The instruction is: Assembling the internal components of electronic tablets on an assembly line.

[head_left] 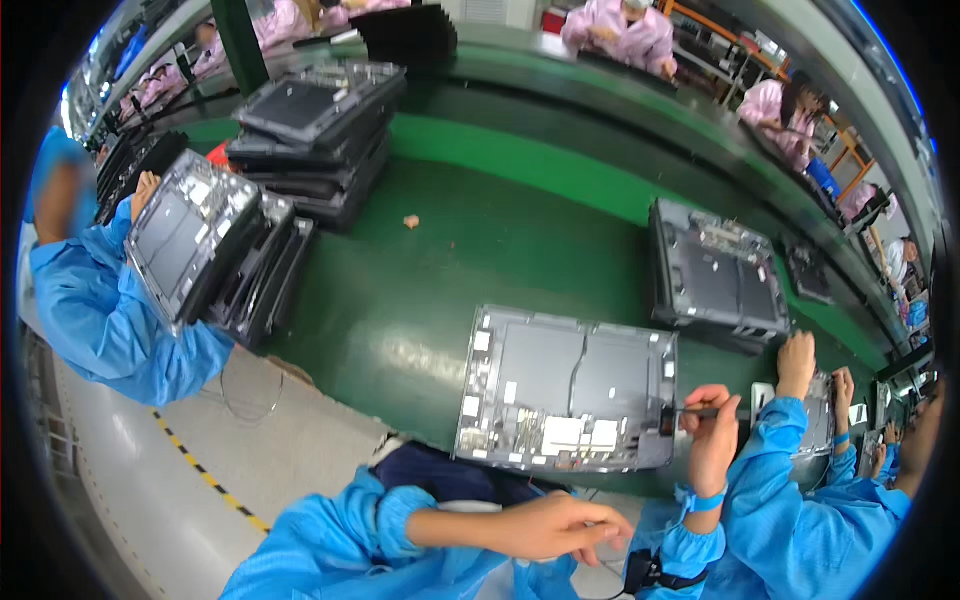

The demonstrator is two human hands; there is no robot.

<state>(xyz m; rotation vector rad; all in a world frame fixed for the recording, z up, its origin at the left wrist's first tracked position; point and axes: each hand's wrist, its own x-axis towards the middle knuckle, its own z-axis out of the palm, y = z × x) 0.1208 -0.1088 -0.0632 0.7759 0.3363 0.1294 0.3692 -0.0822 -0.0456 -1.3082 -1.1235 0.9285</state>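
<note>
Here on the green table's (pixel 480 240) near edge lies one opened laptop chassis (pixel 545 375), long axis along that edge, left of the nearer right hand (pixel 712 430), the left hand (pixel 555 525) loosely curled, seemingly empty, the right fingers pinching one slim dark tool (pixel 684 411).
</note>
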